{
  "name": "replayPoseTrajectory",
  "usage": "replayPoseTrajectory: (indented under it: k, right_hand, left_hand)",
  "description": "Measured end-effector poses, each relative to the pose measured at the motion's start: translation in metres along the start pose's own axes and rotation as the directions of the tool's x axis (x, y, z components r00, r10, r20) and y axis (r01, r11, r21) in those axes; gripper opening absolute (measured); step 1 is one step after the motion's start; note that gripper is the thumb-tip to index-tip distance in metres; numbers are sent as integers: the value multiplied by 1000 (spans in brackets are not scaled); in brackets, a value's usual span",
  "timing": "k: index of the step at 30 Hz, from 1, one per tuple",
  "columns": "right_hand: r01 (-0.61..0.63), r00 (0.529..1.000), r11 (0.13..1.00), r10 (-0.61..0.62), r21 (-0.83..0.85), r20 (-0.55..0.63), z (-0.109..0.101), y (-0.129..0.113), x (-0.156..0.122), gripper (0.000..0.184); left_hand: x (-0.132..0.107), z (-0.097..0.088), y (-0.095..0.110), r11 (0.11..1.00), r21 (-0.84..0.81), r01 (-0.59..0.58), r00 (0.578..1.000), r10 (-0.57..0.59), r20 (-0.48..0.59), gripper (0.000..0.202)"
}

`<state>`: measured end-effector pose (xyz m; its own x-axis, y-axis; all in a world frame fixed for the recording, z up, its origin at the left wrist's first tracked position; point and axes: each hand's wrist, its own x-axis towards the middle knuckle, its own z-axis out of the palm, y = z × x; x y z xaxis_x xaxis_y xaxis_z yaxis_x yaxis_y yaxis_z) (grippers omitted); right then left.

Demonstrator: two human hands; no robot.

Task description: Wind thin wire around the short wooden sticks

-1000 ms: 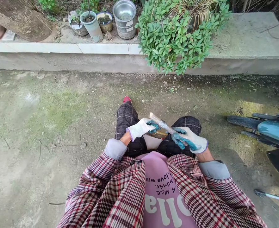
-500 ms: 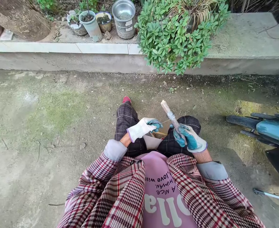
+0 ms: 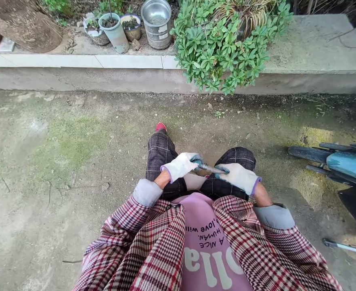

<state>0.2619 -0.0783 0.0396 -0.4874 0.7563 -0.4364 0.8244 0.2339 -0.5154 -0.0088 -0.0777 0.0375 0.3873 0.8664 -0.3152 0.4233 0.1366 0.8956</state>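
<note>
My left hand [image 3: 185, 165], in a white glove with a teal coated palm, is closed around one end of a short wooden stick [image 3: 210, 168]. My right hand [image 3: 238, 177], gloved alike, has its fingers wrapped round the other end, back of the hand upward. Between the two hands the stick lies nearly level, above my lap. Greyish wire seems to be wound on it near my left fingers, though motion blurs this part. The far tip and any loose wire are hidden by the gloves.
A low ledge with white edging [image 3: 78, 61] runs across the back. On it stand potted plants [image 3: 114, 34], a metal pot [image 3: 157, 30] and a leafy bush [image 3: 220, 48]. To the right is a wheeled vehicle with a dark tyre [image 3: 309, 154].
The stick has swung from pointing up and away to nearly level, towards my left hand. My left hand has gone from the thin wire to the stick's end. My right hand has turned palm down.
</note>
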Motion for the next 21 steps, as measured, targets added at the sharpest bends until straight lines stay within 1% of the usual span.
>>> replayPoseTrajectory:
  k: [1,2,3,5,6,7,8,10,11,13,15,16,17,18,19,21]
  right_hand:
    - [-54,996,998,53,-14,-74,3,1,3,23]
    - [-110,985,994,112,20,-130,5,2,6,26]
    - [-160,969,983,173,90,-176,7,3,8,29]
    - [-224,914,931,303,289,-268,10,6,12,33]
    - [-220,893,880,355,420,-276,10,6,13,35]
    - [-201,880,806,398,556,-260,10,7,14,37]
    - [-174,876,712,427,680,-224,9,6,14,40]
    - [-131,896,512,427,849,-119,9,2,14,47]
    - [-117,914,434,399,893,-74,8,-1,13,50]
    - [-88,952,329,304,940,-17,9,-7,10,51]
    - [-47,982,260,187,964,-3,11,-12,4,46]
    - [-33,992,247,123,968,3,12,-13,0,44]
    - [-34,998,261,53,965,21,12,-13,-3,42]
    - [-52,998,302,-17,952,60,11,-12,-6,42]
    - [-80,990,372,-77,925,117,8,-10,-9,42]
    - [-116,957,552,-161,826,242,2,-6,-11,39]
  left_hand:
    - [2,4,-2,998,-51,39,998,-42,-54,26]
    - [4,8,-3,987,-141,79,990,-95,-109,35]
    - [5,11,-4,961,-253,112,977,-153,-148,42]
    - [6,15,-3,873,-465,146,953,-251,-172,44]
    - [6,16,-2,831,-536,152,947,-277,-161,40]
    - [5,15,-1,800,-579,155,946,-289,-146,33]
    - [3,15,1,784,-600,160,950,-287,-122,26]
    - [-1,14,5,785,-597,165,969,-242,-50,16]
    - [-3,13,7,795,-584,163,978,-209,-13,14]
    - [-4,13,8,830,-537,152,988,-148,50,16]
    - [-2,11,5,868,-476,142,990,-126,66,15]
    - [-1,10,3,887,-443,134,991,-123,54,14]
    - [1,9,0,904,-410,122,992,-120,30,13]
    - [3,7,-4,917,-384,106,994,-114,4,12]
    - [4,5,-6,925,-369,91,995,-103,-15,12]
    - [6,0,-10,933,-355,67,997,-79,-21,13]
